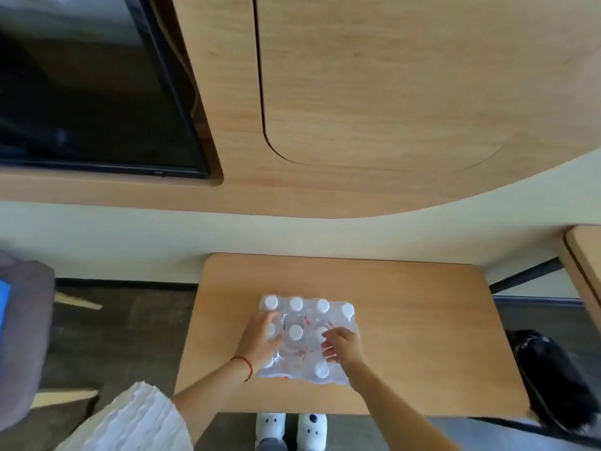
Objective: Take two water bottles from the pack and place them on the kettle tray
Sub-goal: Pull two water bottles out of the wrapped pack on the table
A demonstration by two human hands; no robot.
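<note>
A shrink-wrapped pack of water bottles (307,323) with white caps stands on a low wooden table (422,336). My left hand (260,340) rests on the pack's left side, fingers curled over a bottle top at the left edge. My right hand (343,348) sits on the pack's right middle, fingers bent and pinching at the plastic wrap near a cap. Whether either hand has a firm hold on a bottle is unclear. No kettle tray is in view.
A black bin bag (549,375) lies on the floor right of the table. A grey seat (22,336) stands at the left. A dark screen (91,92) and wooden wall panels are behind. Another wooden surface (585,255) juts in at the right.
</note>
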